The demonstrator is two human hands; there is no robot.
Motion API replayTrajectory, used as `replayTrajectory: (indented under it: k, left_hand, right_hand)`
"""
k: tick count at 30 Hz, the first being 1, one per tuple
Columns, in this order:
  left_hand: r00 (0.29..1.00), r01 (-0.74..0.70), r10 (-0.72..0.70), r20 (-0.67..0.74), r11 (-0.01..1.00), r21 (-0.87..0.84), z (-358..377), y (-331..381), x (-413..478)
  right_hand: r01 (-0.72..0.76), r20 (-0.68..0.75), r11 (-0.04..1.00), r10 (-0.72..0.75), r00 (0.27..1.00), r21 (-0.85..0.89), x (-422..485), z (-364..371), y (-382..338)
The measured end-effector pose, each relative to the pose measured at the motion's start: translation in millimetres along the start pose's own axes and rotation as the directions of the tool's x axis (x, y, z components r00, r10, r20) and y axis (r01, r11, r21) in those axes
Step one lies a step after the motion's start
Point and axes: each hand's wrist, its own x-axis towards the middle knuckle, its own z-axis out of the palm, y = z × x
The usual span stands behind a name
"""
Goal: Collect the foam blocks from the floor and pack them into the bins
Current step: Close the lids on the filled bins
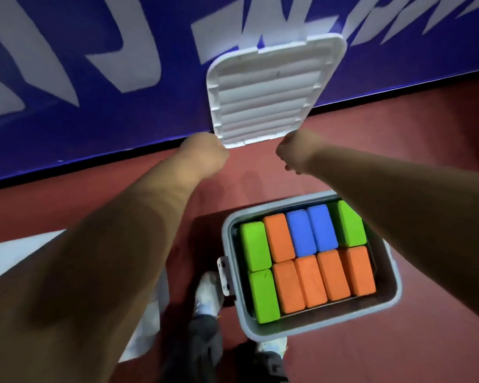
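Blue wall (pixel 94 111) backs the red floor (pixel 432 341), where the grey bin (pixel 263 331) sits full of foam blocks (pixel 310 275) and the white lid (pixel 268 92) leans, likely awaiting fitting, with the left grip (pixel 205 153) at its corner, hold impossible to tell, and the right grip (pixel 293 153) curled empty alongside.

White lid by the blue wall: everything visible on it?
The lid is white, apparently moulded plastic, rectangular with rounded corners. Its visible face has parallel ribs, a raised notched rim and a tab at the far short edge. It is off the bin, tilted up before the blue wall, near edge lowest. The left hand grips its near left corner; the right hand is curled at the near right corner, contact unclear.
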Motion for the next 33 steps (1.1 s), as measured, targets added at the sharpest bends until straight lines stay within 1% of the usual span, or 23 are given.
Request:
replayTrajectory:
  k: [1,3,5,7,9,12,16,18,20,21,22,23,24,25,26,27,30,31,33]
  left_hand:
    - [0.998,-0.025,0.024,-0.056,0.999,-0.020,-8.9,13.1,9.8]
    - [0.979,-0.052,0.037,-0.201,0.996,-0.071,-26.0,31.8,34.3]
    - [0.941,-0.095,0.051,-0.335,0.989,-0.117,-38.4,47.0,61.4]
    - [0.904,-0.157,0.099,-0.416,0.982,-0.108,-48.6,59.4,90.2]
    - [0.878,-0.193,0.134,-0.459,0.977,-0.085,-56.4,68.0,113.7]
    - [0.876,-0.208,0.192,-0.442,0.978,0.011,-56.8,74.4,143.8]
    - [0.902,-0.156,0.205,-0.380,0.975,0.157,-46.1,68.4,168.1]
    - [0.940,-0.193,0.234,-0.249,0.965,0.177,-30.6,60.5,170.2]
    - [0.964,-0.233,0.241,-0.109,0.969,0.077,-12.8,54.3,161.0]
    - [0.972,-0.229,0.229,-0.049,0.973,0.000,-3.9,52.5,152.7]
    - [0.974,-0.228,0.228,-0.004,0.971,-0.073,5.5,50.2,144.9]
    - [0.972,-0.231,0.235,0.015,0.966,-0.115,14.7,48.4,137.1]
    - [0.969,-0.242,0.248,0.020,0.960,-0.142,23.2,47.1,129.5]
    - [0.967,-0.246,0.252,0.022,0.957,-0.155,33.1,44.9,122.3]
    - [0.966,-0.251,0.258,0.026,0.954,-0.163,43.9,42.1,114.4]
    - [0.965,-0.250,0.259,0.034,0.955,-0.157,54.9,39.1,106.9]
    - [0.969,-0.236,0.241,0.055,0.967,-0.092,89.5,27.4,81.7]
    - [0.971,-0.229,0.233,0.043,0.969,-0.088,100.1,23.1,72.1]
    - [0.974,-0.227,0.227,-0.009,0.971,-0.074,119.5,13.9,54.8]
  right_hand:
    - [0.001,-0.019,0.999,0.000,1.000,0.050,6.4,-6.6,1.9]
    - [0.038,-0.057,0.999,-0.036,0.998,0.031,26.2,-19.8,6.7]
    - [0.068,-0.126,0.997,-0.065,0.990,0.022,42.5,-30.3,3.5]
    - [0.102,-0.204,0.994,-0.093,0.974,0.033,59.3,-36.2,0.3]
    - [0.123,-0.259,0.990,-0.102,0.960,0.066,76.4,-44.9,-3.5]
    - [0.143,-0.298,0.983,-0.102,0.949,0.119,97.8,-58.9,-11.2]
    - [0.153,-0.373,0.981,-0.098,0.923,0.120,114.6,-68.6,-17.1]
    - [0.212,-0.446,0.974,-0.155,0.882,0.082,114.7,-67.8,-15.0]
    - [0.301,-0.514,0.952,-0.286,0.809,-0.056,110.1,-67.0,-12.1]
    - [0.331,-0.500,0.930,-0.365,0.785,-0.158,106.8,-65.4,-9.6]
    - [0.343,-0.440,0.905,-0.423,0.792,-0.252,103.7,-62.0,-6.1]
    - [0.336,-0.339,0.886,-0.437,0.833,-0.319,99.9,-58.3,-3.3]
    - [0.322,-0.206,0.868,-0.418,0.885,-0.377,96.3,-53.5,-0.7]
    - [0.314,-0.080,0.848,-0.381,0.921,-0.427,91.4,-48.3,2.0]
    - [0.313,0.017,0.835,-0.342,0.939,-0.453,85.4,-42.6,4.7]
    - [0.312,0.083,0.833,-0.310,0.947,-0.457,77.2,-36.9,7.3]
    - [0.309,0.169,0.874,-0.263,0.950,-0.376,56.0,-18.4,25.5]
    - [0.321,0.196,0.874,-0.265,0.944,-0.364,49.5,-9.2,33.1]
    - [0.357,0.229,0.846,-0.285,0.931,-0.396,38.8,12.4,50.5]
